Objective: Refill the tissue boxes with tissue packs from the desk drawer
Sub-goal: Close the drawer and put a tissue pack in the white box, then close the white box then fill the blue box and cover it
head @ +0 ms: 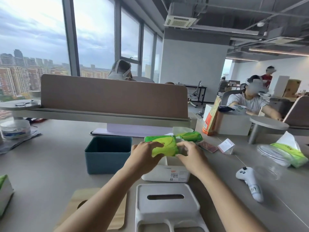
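Observation:
Both hands hold a green tissue pack (164,145) above the desk centre. My left hand (144,152) grips its left end and my right hand (189,152) pinches its right side. Just behind lies a second green tissue pack (191,136). Under my hands sits a white tissue box (167,173) with a label on its near side. A dark teal open box (107,154) stands to the left, empty as far as I can see. Nearest me is a white lid with a slot (167,198). A wooden lid (93,205) lies partly under my left forearm.
A white controller (250,181) lies at right, beside clear plastic lids (270,154) and an opened green tissue pack (291,151). A small desk calendar (226,145) and an orange bag (210,119) stand behind. A brown partition (113,96) bounds the desk's far side. People sit beyond it.

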### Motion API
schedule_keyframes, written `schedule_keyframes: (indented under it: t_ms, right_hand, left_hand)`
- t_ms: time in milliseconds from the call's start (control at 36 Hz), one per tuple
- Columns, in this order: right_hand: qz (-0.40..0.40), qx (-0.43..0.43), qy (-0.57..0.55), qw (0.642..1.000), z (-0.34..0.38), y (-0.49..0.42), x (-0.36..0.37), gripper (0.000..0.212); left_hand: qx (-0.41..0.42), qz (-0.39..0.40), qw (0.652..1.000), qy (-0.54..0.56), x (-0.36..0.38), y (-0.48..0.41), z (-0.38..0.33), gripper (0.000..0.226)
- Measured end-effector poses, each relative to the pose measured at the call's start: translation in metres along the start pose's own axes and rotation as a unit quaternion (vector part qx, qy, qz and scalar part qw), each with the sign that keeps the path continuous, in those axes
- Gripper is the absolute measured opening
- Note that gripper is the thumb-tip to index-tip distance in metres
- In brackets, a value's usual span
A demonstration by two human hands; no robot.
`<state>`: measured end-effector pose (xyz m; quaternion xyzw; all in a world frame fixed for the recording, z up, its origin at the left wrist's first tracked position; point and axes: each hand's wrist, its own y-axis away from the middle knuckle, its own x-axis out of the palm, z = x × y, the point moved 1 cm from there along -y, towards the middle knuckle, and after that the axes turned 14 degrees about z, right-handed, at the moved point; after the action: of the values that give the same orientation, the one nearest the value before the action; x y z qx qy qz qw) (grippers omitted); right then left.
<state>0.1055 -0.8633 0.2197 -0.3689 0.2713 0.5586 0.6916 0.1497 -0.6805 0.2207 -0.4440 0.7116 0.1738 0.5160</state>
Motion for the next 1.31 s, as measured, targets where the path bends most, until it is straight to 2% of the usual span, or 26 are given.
schedule_keyframes:
  t_ms: [111,194,333,417,583,889,1111,1306]
  right_hand:
    - [0.009,-0.011,-0.049,0.999,0.002,0.026,-0.008,0.039]
    - [0.044,-0.026,-0.069,0.996,-0.002,0.047,-0.011,0.042]
    - [0.238,-0.028,-0.027,0.971,-0.013,0.081,-0.012,0.055]
    - [0.297,-0.008,0.017,0.955,-0.018,0.095,-0.007,0.060]
    - [0.280,0.005,0.109,0.954,-0.017,0.107,0.009,0.060]
    - [0.296,0.034,0.124,0.946,-0.009,0.115,0.014,0.068]
    - [0.268,0.007,0.095,0.959,0.001,0.111,-0.012,0.065]
    - [0.237,-0.021,0.094,0.967,0.018,0.085,-0.036,0.062]
  left_hand:
    - [0.027,0.030,0.999,0.014,-0.003,0.028,0.002,0.037]
    - [0.027,0.066,0.997,0.030,0.000,0.048,0.003,0.038]
    - [0.041,0.147,0.988,0.016,0.014,0.078,0.010,0.048]
    - [0.064,0.195,0.979,0.000,0.024,0.090,0.016,0.057]
    - [0.065,0.228,0.971,-0.019,0.038,0.103,0.022,0.058]
    - [0.075,0.230,0.968,-0.062,0.041,0.105,0.022,0.052]
    - [0.117,0.166,0.978,-0.048,0.019,0.096,0.021,0.052]
    - [0.116,0.124,0.984,-0.045,-0.012,0.073,0.017,0.050]
